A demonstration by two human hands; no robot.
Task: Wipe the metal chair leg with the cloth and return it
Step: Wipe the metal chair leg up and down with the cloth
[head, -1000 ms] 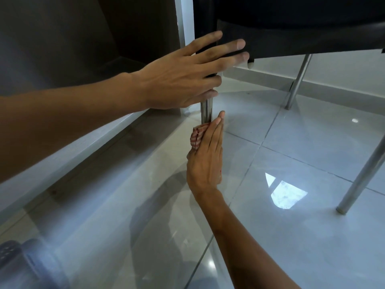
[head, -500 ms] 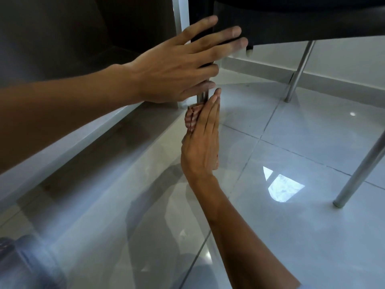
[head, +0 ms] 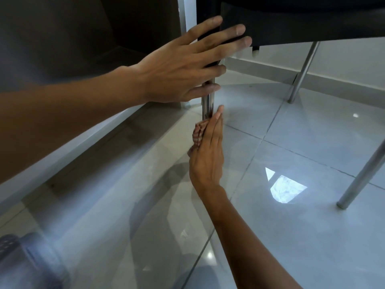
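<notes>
A shiny metal chair leg (head: 207, 106) runs down from the black chair seat (head: 302, 24) at top centre. My left hand (head: 183, 69) lies flat with spread fingers against the seat's corner and the top of that leg. My right hand (head: 208, 151) is wrapped around the leg lower down, pressing a striped reddish cloth (head: 198, 133) against it. Only a bunched edge of the cloth shows at the left of my fingers. The leg's lower part and foot are hidden behind my right hand.
Two more metal legs stand on the glossy grey tiled floor (head: 291, 226): one at the back (head: 302, 74), one at the right edge (head: 362, 176). A dark cabinet with a pale plinth (head: 62, 151) runs along the left. A blurred dark object (head: 25, 261) sits bottom left.
My right hand with the cloth slid up the leg toward my left hand, then back down, baring a short stretch of metal between the hands. My left hand stayed on the seat.
</notes>
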